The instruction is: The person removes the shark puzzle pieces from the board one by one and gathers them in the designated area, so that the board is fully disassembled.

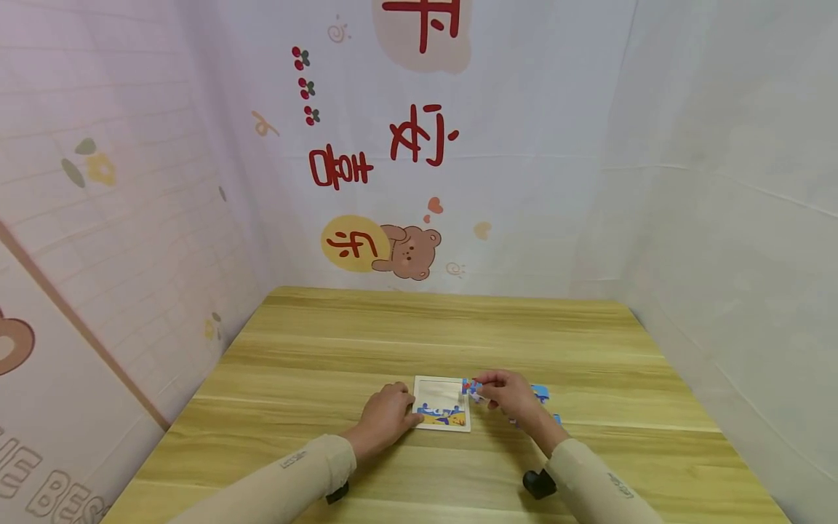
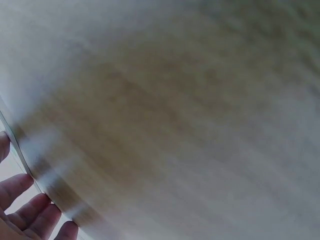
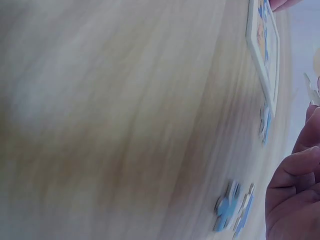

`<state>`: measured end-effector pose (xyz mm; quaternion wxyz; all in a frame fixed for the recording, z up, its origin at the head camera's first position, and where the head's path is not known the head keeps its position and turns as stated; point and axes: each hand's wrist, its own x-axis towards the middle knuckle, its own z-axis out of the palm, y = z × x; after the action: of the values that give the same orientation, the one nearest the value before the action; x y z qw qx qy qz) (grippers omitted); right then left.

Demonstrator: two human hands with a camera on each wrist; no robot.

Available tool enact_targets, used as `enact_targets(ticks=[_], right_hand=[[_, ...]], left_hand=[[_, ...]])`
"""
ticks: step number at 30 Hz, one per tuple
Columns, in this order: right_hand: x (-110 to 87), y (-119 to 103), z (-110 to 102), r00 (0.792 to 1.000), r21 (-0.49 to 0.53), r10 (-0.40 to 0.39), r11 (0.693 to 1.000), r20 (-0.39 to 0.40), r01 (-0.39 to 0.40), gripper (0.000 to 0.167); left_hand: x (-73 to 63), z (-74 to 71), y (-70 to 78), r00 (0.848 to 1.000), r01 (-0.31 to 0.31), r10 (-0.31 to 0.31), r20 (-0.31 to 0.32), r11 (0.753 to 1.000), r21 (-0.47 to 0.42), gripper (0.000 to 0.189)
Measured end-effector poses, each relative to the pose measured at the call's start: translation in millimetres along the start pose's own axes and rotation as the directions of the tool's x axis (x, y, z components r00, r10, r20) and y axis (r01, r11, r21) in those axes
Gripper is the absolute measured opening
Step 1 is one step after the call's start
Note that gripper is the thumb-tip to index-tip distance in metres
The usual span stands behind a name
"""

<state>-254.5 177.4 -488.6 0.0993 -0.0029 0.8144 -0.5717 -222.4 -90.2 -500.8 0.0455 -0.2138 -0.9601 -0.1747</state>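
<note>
A small square puzzle tray point(image 1: 445, 429) with a pale rim lies on the table, joined pieces with a yellow and blue picture point(image 1: 450, 418) along its near side. My left hand point(image 1: 385, 416) rests at the tray's left edge; in the left wrist view its fingertips point(image 2: 39, 204) touch the rim. Over the tray's right edge, my right hand point(image 1: 512, 399) pinches a blue and red puzzle piece point(image 1: 468, 386). The right wrist view shows only a thin edge of a held piece point(image 3: 312, 91) above the fingers.
Right of the tray lie loose blue puzzle pieces point(image 1: 540, 393), partly hidden by the right hand and forearm. In the right wrist view, one piece point(image 3: 265, 124) lies close to the tray's corner, and two others point(image 3: 227, 206) lie farther off. Printed cloth walls surround the wooden table point(image 1: 327, 335).
</note>
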Motion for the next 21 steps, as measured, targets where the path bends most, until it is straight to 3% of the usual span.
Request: enact_targets(ticks=[14, 21], right_hand=[[-11.7, 12.2, -17.1, 0.999, -0.046, 0.003, 0.999, 0.032, -0.001, 0.012], [-16.3, 13.7, -14.9, 0.999, -0.093, 0.045, 0.995, 0.008, -0.044, 0.01]], left_hand=[[0.4, 0.8, 0.3, 1.0, 0.01, -0.01, 0.003, 1.0, 0.005, 0.036], [0.4, -0.6, 0.6, 1.0, 0.009, -0.009, 0.005, 1.0, 0.007, 0.035]])
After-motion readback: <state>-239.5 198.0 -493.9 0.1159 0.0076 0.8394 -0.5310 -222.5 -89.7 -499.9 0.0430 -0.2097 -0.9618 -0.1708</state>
